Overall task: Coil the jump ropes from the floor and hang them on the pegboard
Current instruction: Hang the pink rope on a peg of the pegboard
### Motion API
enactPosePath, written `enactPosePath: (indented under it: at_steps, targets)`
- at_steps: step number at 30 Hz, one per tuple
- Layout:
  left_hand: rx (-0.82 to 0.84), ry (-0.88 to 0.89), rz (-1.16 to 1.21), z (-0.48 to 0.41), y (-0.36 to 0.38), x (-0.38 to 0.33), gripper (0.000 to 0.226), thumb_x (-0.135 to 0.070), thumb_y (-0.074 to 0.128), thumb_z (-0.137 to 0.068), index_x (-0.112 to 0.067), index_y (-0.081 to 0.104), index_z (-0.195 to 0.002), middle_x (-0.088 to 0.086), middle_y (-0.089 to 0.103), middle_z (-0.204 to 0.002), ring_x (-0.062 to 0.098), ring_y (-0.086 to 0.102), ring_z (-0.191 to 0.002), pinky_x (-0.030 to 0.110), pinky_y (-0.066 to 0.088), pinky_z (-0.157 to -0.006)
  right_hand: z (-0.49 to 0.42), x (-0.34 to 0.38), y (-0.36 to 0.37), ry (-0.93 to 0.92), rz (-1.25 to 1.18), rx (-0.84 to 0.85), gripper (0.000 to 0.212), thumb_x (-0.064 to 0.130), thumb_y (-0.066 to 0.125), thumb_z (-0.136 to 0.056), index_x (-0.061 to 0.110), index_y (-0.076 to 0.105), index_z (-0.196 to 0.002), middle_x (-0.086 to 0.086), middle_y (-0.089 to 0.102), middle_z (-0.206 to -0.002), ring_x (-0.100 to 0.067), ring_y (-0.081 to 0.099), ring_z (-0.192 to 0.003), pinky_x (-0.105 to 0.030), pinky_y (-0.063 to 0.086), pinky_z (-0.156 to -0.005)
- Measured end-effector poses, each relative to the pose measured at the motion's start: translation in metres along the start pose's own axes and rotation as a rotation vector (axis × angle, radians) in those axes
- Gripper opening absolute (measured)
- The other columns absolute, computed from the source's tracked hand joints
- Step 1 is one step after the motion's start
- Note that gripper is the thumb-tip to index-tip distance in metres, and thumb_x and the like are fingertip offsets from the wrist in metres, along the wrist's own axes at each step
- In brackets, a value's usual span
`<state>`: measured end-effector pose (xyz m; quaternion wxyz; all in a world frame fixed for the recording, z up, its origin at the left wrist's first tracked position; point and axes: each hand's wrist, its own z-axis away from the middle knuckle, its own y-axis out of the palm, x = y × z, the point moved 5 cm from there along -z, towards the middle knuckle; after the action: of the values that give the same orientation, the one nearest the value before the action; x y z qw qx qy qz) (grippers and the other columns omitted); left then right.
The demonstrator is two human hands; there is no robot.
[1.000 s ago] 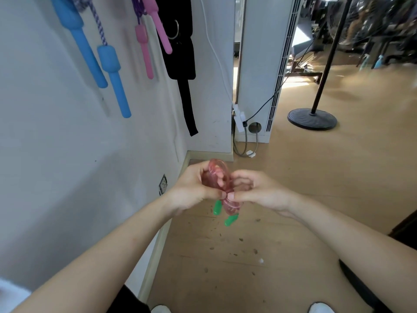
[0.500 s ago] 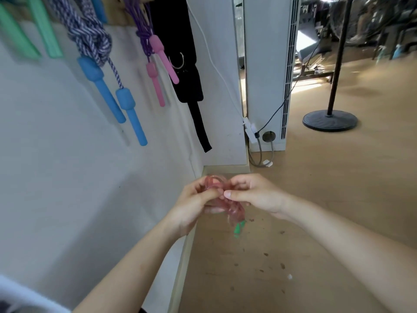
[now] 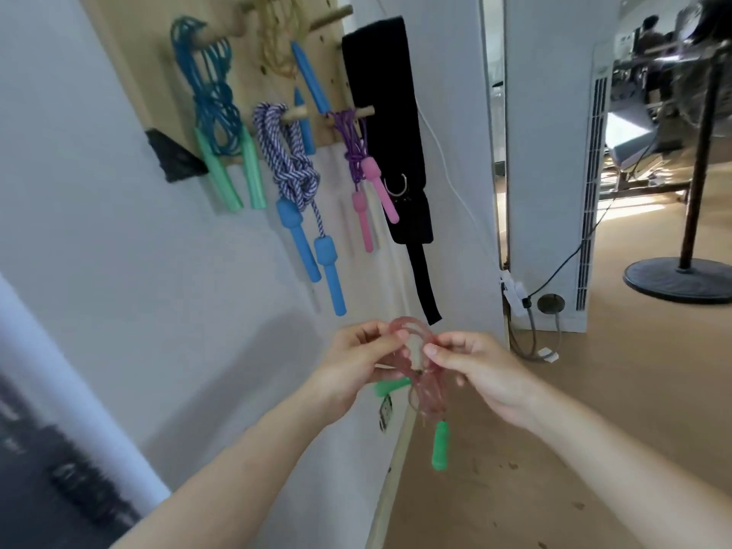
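Your left grip (image 3: 356,362) and right grip (image 3: 483,370) each pinched the top loop of the coiled pink jump rope (image 3: 412,330) at lower centre, green handles (image 3: 440,445) dangling. Four ropes already hung on the pegboard (image 3: 150,73), upper left; this one, I judge, only needed hanging.

Coiled pink rope (image 3: 420,374), green handles (image 3: 440,445), below pegboard (image 3: 130,53)
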<state>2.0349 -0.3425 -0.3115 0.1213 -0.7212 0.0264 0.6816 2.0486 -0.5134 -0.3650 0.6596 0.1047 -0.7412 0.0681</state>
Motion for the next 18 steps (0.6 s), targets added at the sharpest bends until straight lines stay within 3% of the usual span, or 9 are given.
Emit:
enactPosePath:
  at_steps: [3,6,11,16,18]
  targets:
    - [-0.099,0.053,-0.026,-0.001,-0.016,-0.030,0.015,-0.015,0.067,-0.095,-0.001,0.066,-0.090,0.011,0.067,-0.078,0.023,0.068,-0.070,0.030,0.059,-0.066,-0.014,0.030,0.011,-0.071,-0.010,-0.013,0.013,0.026,0.067,-0.092,0.016,0.075,-0.095,-0.001,0.073,-0.086,-0.013,0.061,-0.078,-0.031,0.039,-0.072]
    - [-0.165,0.096,-0.065,-0.002,-0.027,-0.060,0.021,-0.014,0.068,-0.095,0.007,0.065,-0.096,0.011,0.068,-0.078,0.023,0.069,-0.070,0.033,0.061,-0.069,-0.029,0.064,0.021,-0.146,-0.031,0.000,0.016,0.025,0.065,-0.093,0.012,0.074,-0.098,-0.010,0.075,-0.091,-0.022,0.067,-0.083,-0.039,0.048,-0.080]
    - [-0.214,0.165,-0.123,-0.008,-0.039,-0.123,0.022,-0.016,0.068,-0.094,0.005,0.067,-0.100,0.011,0.067,-0.081,0.021,0.067,-0.070,0.032,0.062,-0.069,-0.056,0.124,0.027,-0.212,-0.042,0.020,0.017,0.020,0.065,-0.093,0.008,0.073,-0.103,-0.020,0.073,-0.100,-0.033,0.069,-0.088,-0.047,0.054,-0.086]
    - [-0.222,0.245,-0.242,-0.022,-0.044,-0.191,0.012,-0.016,0.064,-0.098,-0.004,0.067,-0.097,0.008,0.068,-0.081,0.014,0.068,-0.067,0.026,0.060,-0.065,-0.081,0.187,0.022,-0.309,-0.042,0.031,0.012,0.019,0.066,-0.093,0.011,0.074,-0.095,-0.015,0.071,-0.089,-0.025,0.063,-0.082,-0.038,0.050,-0.075]
    - [-0.222,0.262,-0.263,-0.030,-0.044,-0.213,0.014,-0.015,0.063,-0.098,-0.002,0.066,-0.100,0.006,0.069,-0.077,0.011,0.068,-0.063,0.024,0.058,-0.063,-0.089,0.208,0.018,-0.340,-0.047,0.028,0.011,0.019,0.066,-0.093,0.013,0.074,-0.093,-0.015,0.072,-0.089,-0.026,0.064,-0.082,-0.041,0.050,-0.076]
